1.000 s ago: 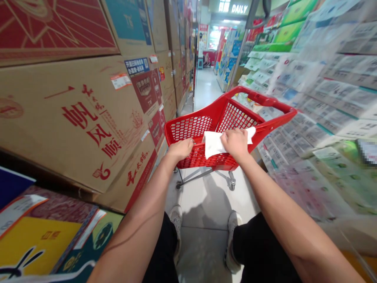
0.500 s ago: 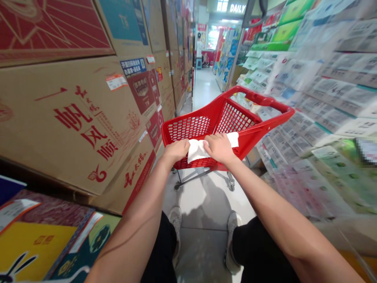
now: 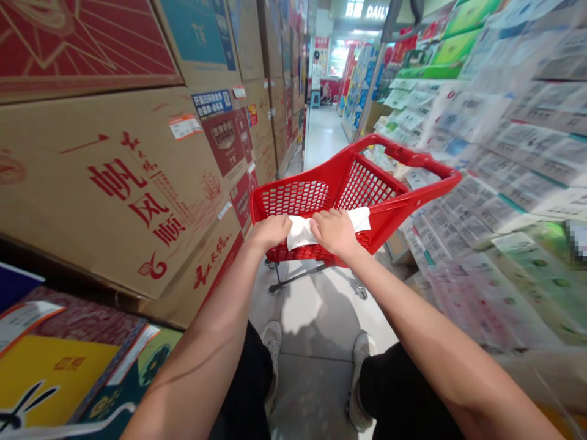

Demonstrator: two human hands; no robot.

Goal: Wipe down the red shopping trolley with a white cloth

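Note:
A red plastic shopping cart stands sideways in front of me, its handle toward the right. My left hand is closed over the cart's near top rim, touching the left end of a white cloth. My right hand is closed over the same rim with the cloth under its palm and fingers. The cloth drapes over the rim between my hands and shows again right of my right hand. My fingertips on the cart's inner side are partly hidden.
Stacked cardboard cartons line the left side, with boxed goods at the lower left. Packs of tissue fill the right side. A grey metal post rises behind the cart. Along the far aisle a person is near a blue stool.
My right hand has shifted slightly left along the rim with the cloth. My left hand has also moved a little left. The view has turned slightly; the cart stays in place.

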